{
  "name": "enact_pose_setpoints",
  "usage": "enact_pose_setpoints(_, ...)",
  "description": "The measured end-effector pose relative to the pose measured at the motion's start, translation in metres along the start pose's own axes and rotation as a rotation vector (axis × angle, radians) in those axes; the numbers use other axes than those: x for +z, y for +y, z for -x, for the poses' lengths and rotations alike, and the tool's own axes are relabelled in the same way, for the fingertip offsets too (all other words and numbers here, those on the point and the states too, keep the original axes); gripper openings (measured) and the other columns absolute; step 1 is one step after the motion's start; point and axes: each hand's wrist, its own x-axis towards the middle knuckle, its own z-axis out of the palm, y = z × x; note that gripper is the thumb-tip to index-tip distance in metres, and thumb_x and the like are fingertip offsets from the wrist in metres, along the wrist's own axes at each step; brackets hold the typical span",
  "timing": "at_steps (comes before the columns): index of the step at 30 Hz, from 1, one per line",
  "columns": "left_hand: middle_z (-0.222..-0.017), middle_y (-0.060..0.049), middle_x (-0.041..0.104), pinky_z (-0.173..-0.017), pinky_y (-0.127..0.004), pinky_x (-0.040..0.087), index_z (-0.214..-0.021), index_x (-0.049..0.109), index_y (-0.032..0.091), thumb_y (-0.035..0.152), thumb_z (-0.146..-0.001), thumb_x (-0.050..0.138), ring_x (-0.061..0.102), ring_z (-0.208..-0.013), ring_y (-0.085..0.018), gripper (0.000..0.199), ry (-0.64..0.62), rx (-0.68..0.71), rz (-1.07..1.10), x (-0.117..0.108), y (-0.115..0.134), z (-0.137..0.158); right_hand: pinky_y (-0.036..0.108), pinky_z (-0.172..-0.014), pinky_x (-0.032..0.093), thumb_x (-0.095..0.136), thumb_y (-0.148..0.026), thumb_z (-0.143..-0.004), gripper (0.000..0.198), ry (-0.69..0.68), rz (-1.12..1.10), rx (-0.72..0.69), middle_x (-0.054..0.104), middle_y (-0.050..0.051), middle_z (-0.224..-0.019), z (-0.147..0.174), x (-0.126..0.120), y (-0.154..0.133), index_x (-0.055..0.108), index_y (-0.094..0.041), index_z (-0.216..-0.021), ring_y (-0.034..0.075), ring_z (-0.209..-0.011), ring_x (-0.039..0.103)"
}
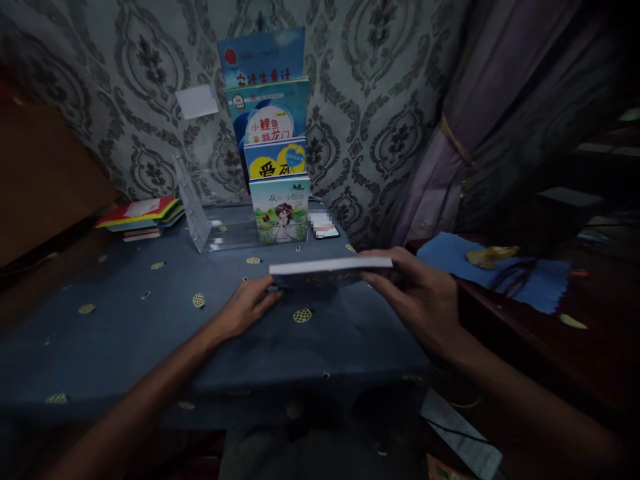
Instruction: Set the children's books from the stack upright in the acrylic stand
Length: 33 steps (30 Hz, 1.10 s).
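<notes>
book (330, 267): nearly level, edge-on, between right hand (425, 297) and left hand (245, 308) | right hand: pinching its right end | left hand: at its left end, cannot tell whether gripping | beyond hands: four tiered books (280, 210) on worktop (165, 327) | farther past left hand: colourful pile (143, 213) | right of right hand: blue cloth (443, 252)

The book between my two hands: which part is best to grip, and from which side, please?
Best, I think, by its two ends, coming from left and right: the book is thin and nearly level, a long edge facing you. The right hand grips the right end; the left hand is at the left end.
</notes>
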Motion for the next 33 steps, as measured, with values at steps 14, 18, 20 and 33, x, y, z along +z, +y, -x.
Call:
enact_pose_setpoints(14, -0.078, 0.002, 0.065, -0.056, -0.023, 0.045, -0.132, 0.045, 0.021, 0.046, -0.092, 0.061, 0.057, -0.062, -0.013, 0.051, 0.147, -0.137, 0.377, 0.011, -0.037, -0.052, 0.042, -0.076, 0.062, 0.065, -0.052, -0.088, 0.04, -0.2, -0.353, 0.313, 0.078, 0.005, -0.091, -0.047, 0.073, 0.065, 0.065, -0.023, -0.116, 0.027, -0.085, 0.074)
enact_pose_setpoints(18, -0.069, 0.008, 0.06, -0.045, -0.019, 0.039, -0.139, 0.032, 0.021, 0.053, -0.087, 0.066, 0.05, -0.05, -0.009, 0.07, 0.074, -0.225, 0.482, 0.016, -0.049, -0.044, 0.036, -0.066, 0.058, 0.061, -0.056, -0.088, 0.039, -0.295, -0.292, 0.401, 0.076, 0.004, -0.082, -0.042, 0.086, 0.079, 0.067, -0.021, -0.104, 0.023, -0.073, 0.07)
enact_pose_setpoints(20, -0.066, 0.01, 0.058, -0.042, -0.018, 0.036, -0.14, 0.03, 0.02, 0.055, -0.086, 0.067, 0.049, -0.046, -0.009, 0.075, 0.033, -0.27, 0.479, 0.014, -0.05, -0.042, 0.031, -0.059, 0.052, 0.061, -0.059, -0.087, 0.04, -0.377, -0.229, 0.45, 0.072, 0.003, -0.074, -0.038, 0.091, 0.086, 0.068, -0.02, -0.093, 0.021, -0.066, 0.066)
enact_pose_setpoints(33, -0.081, -0.002, 0.068, -0.078, -0.034, 0.054, -0.123, 0.06, 0.019, 0.029, -0.099, 0.052, 0.067, -0.078, -0.02, 0.027, -0.054, -0.21, -0.303, 0.001, -0.042, -0.067, 0.03, -0.057, 0.042, 0.061, -0.053, -0.088, 0.043, -0.55, 0.212, 0.439, 0.067, 0.003, -0.067, -0.046, 0.089, 0.088, 0.071, -0.014, -0.103, 0.021, -0.063, 0.064)
